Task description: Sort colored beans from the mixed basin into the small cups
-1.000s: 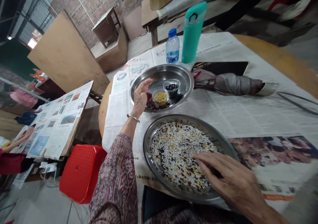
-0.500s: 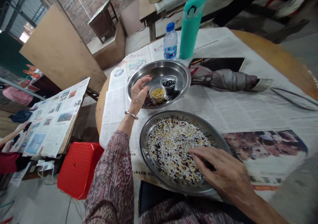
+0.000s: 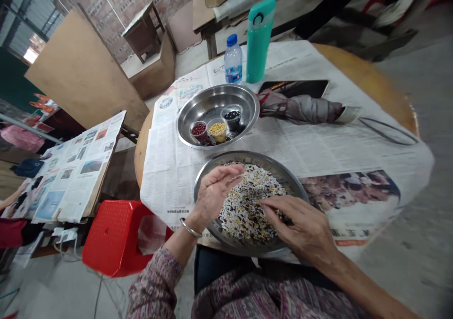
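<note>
Your left hand has left the far bowl, where it hovered a second ago, and is now over the left side of the near bowl, above the grain mix. That grip is apart, thumb away from the fingers. With it gone from there, the cup of red beans shows fully, beside the cup of yellow beans and the cup of black beans, all inside the far bowl.

Your right hand stays over the right side of the near bowl, fingertips low at the grains; whether that grip is closed on any grain, you cannot tell. Your two hands are now near each other, with speckled white, yellow and dark grains showing between them.

Mind the edges: the near bowl sits at the front of the counter, close to your lap, and only a narrow strip of newspaper parts the two rims. Behind the far bowl stands the clear bottle; the folded umbrella lies against its right side. Your widest room is to the right, across the newspaper below the umbrella.
</note>
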Tool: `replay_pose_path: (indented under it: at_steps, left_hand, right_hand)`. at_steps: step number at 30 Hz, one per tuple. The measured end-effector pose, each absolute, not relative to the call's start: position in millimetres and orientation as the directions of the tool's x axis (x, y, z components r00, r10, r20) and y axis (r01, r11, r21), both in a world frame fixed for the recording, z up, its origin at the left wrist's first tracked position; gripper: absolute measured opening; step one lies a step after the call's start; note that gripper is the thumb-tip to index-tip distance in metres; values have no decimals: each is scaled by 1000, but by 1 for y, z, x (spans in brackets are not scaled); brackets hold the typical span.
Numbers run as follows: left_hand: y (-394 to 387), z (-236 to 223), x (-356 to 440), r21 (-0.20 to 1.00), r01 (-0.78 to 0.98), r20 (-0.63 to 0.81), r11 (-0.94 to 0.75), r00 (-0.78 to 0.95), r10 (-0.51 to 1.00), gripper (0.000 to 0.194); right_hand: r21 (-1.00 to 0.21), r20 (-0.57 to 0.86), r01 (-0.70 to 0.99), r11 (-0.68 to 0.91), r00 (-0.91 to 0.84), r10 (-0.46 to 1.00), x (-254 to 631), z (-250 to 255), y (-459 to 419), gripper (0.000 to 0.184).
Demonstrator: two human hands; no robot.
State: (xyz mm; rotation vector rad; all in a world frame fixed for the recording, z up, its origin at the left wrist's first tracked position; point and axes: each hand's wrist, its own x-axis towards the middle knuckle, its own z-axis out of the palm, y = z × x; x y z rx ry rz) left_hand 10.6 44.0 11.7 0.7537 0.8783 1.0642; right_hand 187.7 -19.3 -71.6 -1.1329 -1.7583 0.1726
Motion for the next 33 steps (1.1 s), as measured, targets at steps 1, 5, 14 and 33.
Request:
replay_pose_path:
  at_steps: [1,5,14,33]
  left_hand:
    - [37,4,12,814,-457,-282,359,230,932,39]
    - [27,-10,14,652,-647,-399,395,151,905,46]
    - [70,28,0,625,-655,-527,424,47,849,24]
    - [206,34,-13,966,-219,137,-141,-33,990,43]
  right_hand:
    - [-569,655,611,550,-66,752,188,-72,-20,15]
    - [-569,650,625,535,-57,758,187,-73,-20,13]
    - [-533,683,621,575,-86,726,188,-78,-20,13]
    - [-532,696,607,590,-84,713,189,-78,-19,15]
